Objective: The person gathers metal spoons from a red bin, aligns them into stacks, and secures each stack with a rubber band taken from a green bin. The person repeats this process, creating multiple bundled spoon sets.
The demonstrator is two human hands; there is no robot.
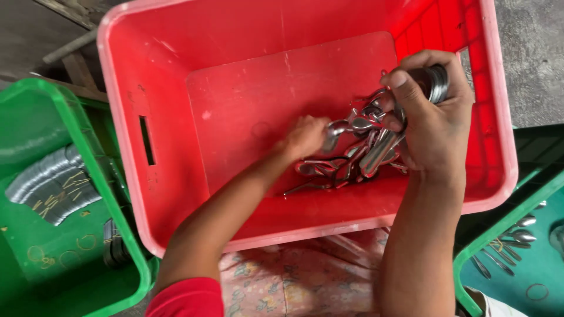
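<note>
Head view, looking straight down: my right hand (432, 126) is closed around a stacked bundle of metal spoons (436, 82), thumb wrapped over the front and fingers curled behind, so the grip is fully shut on them. The stack's rounded ends stick out above my knuckles, and a few handles slip down below the palm.

Just below and to the left of that grip lies a loose pile of spoons (352, 158) on the floor of the red plastic crate (294, 76). My left hand (305, 136) reaches in from the lower left and sits at the pile's left edge, fingers bent down onto one spoon bowl; it is touching the metal, but I cannot tell whether it has actually pinched anything, since the fingertips are blurred and partly hidden.

Both hands are inside the crate, near its right wall, with the right hand higher than the left.

Well away to the left of the grip, a green crate (88, 152) holds a curved row of stacked spoons (50, 182). To the lower right, another green crate (499, 229) has a few loose spoons (511, 240) lying in it. Beneath my forearms, a floral patterned cloth (299, 276) shows between the crates, and a red sleeve (188, 296) covers my left upper arm.
</note>
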